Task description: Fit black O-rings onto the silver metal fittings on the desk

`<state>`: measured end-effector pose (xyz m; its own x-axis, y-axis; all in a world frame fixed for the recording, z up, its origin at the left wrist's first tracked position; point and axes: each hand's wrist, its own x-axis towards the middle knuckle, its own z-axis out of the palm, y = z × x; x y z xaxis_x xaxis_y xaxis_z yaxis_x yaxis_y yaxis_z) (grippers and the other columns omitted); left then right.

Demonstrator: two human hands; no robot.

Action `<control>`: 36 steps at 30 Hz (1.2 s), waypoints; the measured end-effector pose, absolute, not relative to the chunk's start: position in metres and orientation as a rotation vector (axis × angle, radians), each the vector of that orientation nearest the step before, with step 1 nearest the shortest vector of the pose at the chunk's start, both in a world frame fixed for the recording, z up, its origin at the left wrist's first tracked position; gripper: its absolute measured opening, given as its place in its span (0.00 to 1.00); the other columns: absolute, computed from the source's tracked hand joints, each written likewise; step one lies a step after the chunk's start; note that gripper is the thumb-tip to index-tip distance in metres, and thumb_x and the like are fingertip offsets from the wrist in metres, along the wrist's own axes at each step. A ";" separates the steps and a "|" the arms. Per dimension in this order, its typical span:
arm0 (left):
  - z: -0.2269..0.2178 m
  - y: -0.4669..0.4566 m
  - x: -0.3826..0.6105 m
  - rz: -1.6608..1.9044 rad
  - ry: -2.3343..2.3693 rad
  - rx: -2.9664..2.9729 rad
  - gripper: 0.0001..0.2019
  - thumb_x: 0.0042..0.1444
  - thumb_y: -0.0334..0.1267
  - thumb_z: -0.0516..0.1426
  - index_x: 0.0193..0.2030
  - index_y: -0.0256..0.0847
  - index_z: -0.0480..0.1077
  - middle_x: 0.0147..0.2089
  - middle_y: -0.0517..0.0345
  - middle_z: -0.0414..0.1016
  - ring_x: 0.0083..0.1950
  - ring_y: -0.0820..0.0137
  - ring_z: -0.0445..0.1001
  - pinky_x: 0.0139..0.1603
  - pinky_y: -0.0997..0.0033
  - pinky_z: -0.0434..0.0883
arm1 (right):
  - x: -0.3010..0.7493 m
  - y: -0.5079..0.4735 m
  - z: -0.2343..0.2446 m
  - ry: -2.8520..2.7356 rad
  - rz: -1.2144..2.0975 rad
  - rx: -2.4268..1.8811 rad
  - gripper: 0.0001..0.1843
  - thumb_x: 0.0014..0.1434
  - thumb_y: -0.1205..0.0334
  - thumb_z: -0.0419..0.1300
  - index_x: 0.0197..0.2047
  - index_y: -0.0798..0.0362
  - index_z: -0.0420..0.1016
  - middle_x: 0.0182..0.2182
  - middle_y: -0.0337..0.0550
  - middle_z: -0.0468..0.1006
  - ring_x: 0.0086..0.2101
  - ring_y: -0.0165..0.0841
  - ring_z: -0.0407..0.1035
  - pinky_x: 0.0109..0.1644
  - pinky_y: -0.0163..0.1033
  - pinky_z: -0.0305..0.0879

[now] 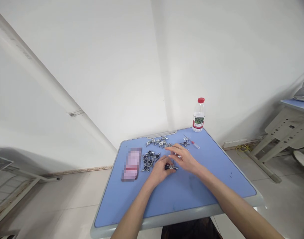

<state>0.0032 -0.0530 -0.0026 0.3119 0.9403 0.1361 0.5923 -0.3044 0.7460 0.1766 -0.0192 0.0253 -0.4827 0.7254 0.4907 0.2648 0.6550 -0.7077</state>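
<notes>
My left hand [160, 172] is closed on a small metal fitting [171, 167] with a black part, low over the blue desk top [199, 186]. Just above it, my right hand [184, 158] has its thumb and fingers drawn together over the fitting. Whatever those fingers pinch is too small to make out. Left of my hands lies a cluster of similar metal fittings with black round discs [149, 161]. Farther back, a group of silvery metal fittings [162, 143] without visible discs is partly hidden by my right hand.
A pixelated flat pink object [131, 165] lies on the left of the desk. At the back right stands a water bottle [198, 119] with a red cap. Near it are a small screwdriver [195, 144] and some loose parts [186, 142]. The white wall [132, 83] borders the desk's far edge.
</notes>
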 end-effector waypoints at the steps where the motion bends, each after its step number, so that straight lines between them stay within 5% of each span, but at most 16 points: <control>1: -0.003 -0.053 0.003 0.777 1.356 2.002 0.07 0.47 0.33 0.62 0.31 0.40 0.68 0.37 0.60 0.70 0.39 0.68 0.69 0.41 0.70 0.65 | 0.177 -0.018 0.025 -2.036 0.713 -0.782 0.16 0.63 0.63 0.53 0.53 0.46 0.72 0.40 0.46 0.72 0.38 0.34 0.67 0.41 0.40 0.67; 9: -0.002 -0.053 0.004 0.765 1.353 2.028 0.06 0.48 0.33 0.62 0.31 0.40 0.68 0.38 0.60 0.70 0.39 0.69 0.68 0.39 0.71 0.64 | 0.180 -0.018 0.030 -1.894 1.100 -0.745 0.23 0.60 0.68 0.51 0.59 0.48 0.64 0.34 0.40 0.74 0.34 0.31 0.68 0.38 0.38 0.68; 17: -0.003 -0.054 0.003 0.773 1.354 2.024 0.07 0.47 0.33 0.62 0.32 0.40 0.68 0.38 0.60 0.70 0.40 0.68 0.69 0.41 0.70 0.65 | 0.178 -0.017 0.029 -1.949 0.878 -0.808 0.11 0.59 0.63 0.56 0.45 0.50 0.75 0.36 0.43 0.72 0.36 0.32 0.67 0.38 0.37 0.66; 23: -0.003 -0.054 0.002 0.771 1.349 2.045 0.07 0.48 0.34 0.62 0.32 0.40 0.68 0.38 0.59 0.70 0.41 0.67 0.69 0.41 0.70 0.64 | 0.181 -0.018 0.033 -1.933 1.069 -0.771 0.20 0.60 0.68 0.50 0.55 0.49 0.67 0.36 0.41 0.75 0.35 0.31 0.69 0.38 0.37 0.67; 31: -0.007 -0.053 0.002 0.785 1.351 2.043 0.07 0.48 0.33 0.62 0.32 0.41 0.68 0.39 0.60 0.70 0.40 0.68 0.69 0.41 0.71 0.65 | 0.179 -0.018 0.031 -1.980 0.889 -0.826 0.13 0.61 0.62 0.55 0.48 0.50 0.75 0.37 0.44 0.73 0.36 0.32 0.67 0.39 0.38 0.67; 36: -0.009 -0.054 0.001 0.787 1.355 2.055 0.07 0.48 0.34 0.62 0.34 0.41 0.70 0.39 0.59 0.70 0.41 0.68 0.69 0.41 0.70 0.65 | 0.182 -0.018 0.033 -2.010 0.963 -0.806 0.20 0.61 0.67 0.50 0.55 0.51 0.69 0.38 0.44 0.74 0.37 0.32 0.68 0.39 0.37 0.67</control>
<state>0.0010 -0.0539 -0.0089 0.3205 0.9318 0.1702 0.6094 -0.3404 0.7161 0.1815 -0.0182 0.0328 -0.5184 0.7783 0.3542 0.2120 0.5182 -0.8286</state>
